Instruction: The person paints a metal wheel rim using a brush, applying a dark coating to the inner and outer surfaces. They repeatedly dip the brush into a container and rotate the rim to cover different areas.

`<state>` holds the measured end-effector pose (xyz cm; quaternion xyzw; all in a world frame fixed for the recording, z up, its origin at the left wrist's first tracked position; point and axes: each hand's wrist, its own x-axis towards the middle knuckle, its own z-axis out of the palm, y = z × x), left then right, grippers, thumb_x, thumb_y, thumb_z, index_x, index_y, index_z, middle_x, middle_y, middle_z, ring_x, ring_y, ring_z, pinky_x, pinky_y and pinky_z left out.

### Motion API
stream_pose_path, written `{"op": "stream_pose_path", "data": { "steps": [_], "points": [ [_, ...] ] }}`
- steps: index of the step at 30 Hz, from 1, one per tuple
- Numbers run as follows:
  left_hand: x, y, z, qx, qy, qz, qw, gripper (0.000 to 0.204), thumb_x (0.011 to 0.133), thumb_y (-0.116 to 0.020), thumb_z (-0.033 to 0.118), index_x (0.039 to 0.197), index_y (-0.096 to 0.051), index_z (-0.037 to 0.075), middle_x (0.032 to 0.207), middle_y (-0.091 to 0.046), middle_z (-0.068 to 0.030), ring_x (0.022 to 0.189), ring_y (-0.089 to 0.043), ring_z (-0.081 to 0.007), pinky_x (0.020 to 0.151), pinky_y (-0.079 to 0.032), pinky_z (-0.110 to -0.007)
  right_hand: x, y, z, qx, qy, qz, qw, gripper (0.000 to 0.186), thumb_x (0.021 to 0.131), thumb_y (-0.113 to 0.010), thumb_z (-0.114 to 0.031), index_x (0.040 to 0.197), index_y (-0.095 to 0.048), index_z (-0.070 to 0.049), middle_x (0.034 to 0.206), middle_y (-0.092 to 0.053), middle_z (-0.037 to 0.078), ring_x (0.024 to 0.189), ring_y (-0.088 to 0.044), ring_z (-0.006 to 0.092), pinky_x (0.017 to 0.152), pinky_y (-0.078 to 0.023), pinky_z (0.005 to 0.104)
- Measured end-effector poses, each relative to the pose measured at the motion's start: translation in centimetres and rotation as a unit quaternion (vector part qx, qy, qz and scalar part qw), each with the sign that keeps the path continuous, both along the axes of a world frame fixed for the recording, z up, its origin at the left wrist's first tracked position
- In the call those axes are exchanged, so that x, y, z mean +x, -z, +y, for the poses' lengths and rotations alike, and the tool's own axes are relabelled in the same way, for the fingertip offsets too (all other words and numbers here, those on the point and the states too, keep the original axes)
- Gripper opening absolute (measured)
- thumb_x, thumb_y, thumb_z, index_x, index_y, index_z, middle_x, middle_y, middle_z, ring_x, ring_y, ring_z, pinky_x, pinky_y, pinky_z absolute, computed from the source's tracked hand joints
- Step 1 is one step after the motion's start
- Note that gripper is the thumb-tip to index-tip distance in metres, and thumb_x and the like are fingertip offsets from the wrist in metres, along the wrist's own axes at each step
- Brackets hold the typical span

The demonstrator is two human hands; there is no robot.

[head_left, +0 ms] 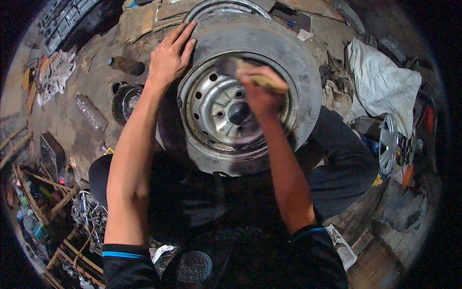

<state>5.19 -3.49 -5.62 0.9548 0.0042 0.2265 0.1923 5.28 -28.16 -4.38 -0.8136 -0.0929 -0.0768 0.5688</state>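
Note:
A grey tyre [308,96] on a silver steel wheel [224,135] with holes and a dark centre cap [238,113] stands tilted between my legs. My left hand [171,60] rests on the tyre's upper left sidewall, fingers stretched toward its top edge. My right hand [262,94], blurred by motion, grips a yellowish pad or cloth [272,84] over the upper right part of the rim; what lies beneath that hand is hidden.
A metal ring [226,6] lies behind the tyre. Bottles [91,113], a dark round container [120,101] and scrap wood are at left, loose metal parts [86,212] at lower left, a white sack [382,82] and a silver wheel cover [387,144] at right.

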Motion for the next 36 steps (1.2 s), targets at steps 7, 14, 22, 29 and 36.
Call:
{"op": "stream_pose_path", "data": {
  "steps": [7,14,22,29,36],
  "points": [
    [0.0,0.2,-0.2,0.024,0.023,0.002,0.999,0.046,0.099,-0.05,0.028,0.144,-0.047,0.017,0.14,-0.053,-0.0122,0.122,-0.054,-0.0355,0.1,-0.047,-0.043,-1.6,1.0,1.5,0.023,-0.049,0.006,0.999,0.008,0.077,-0.079,-0.01,0.079,-0.072,-0.006,0.079,-0.071,0.003,0.071,-0.066,0.0106,0.069,-0.052,0.0265],
    [-6.5,1.9,0.9,0.13,0.04,0.029,0.99,0.053,0.097,-0.047,0.015,0.148,-0.036,0.003,0.156,-0.032,-0.0116,0.145,-0.028,-0.0293,0.119,-0.022,-0.045,-0.4,-0.3,-1.2,-0.087,-0.026,-0.163,0.982,0.006,0.08,-0.074,-0.005,0.085,-0.071,-0.008,0.086,-0.074,0.008,0.073,-0.07,0.014,0.069,-0.054,0.0264],
    [-8.1,2.3,1.2,0.122,0.079,0.024,0.989,0.068,0.081,-0.057,0.004,0.146,-0.036,-0.001,0.154,-0.033,-0.017,0.145,-0.028,-0.0327,0.12,-0.022,-0.046,-0.6,-0.2,0.1,-0.008,-0.027,-0.083,0.996,0.006,0.081,-0.074,-0.007,0.085,-0.072,-0.011,0.088,-0.074,0.007,0.081,-0.072,0.0195,0.074,-0.056,0.0316],
    [-7.8,2.9,1.1,0.082,0.078,-0.021,0.993,0.061,0.082,-0.058,0.0,0.142,-0.045,0.001,0.15,-0.041,-0.0156,0.141,-0.036,-0.0326,0.117,-0.028,-0.046,-2.3,3.5,1.0,-0.074,-0.065,-0.188,0.977,0.01,0.076,-0.079,-0.011,0.083,-0.072,-0.012,0.084,-0.072,0.005,0.076,-0.07,0.021,0.07,-0.056,0.032],
    [-7.4,2.4,1.0,-0.001,0.076,-0.036,0.996,0.05,0.087,-0.059,0.0,0.136,-0.055,0.007,0.144,-0.05,-0.0117,0.137,-0.044,-0.0292,0.115,-0.032,-0.043,-3.1,1.9,3.4,0.131,-0.079,0.009,0.988,0.008,0.079,-0.076,-0.008,0.086,-0.072,-0.005,0.076,-0.068,0.001,0.069,-0.063,0.0109,0.064,-0.05,0.0266]
  ]
}}
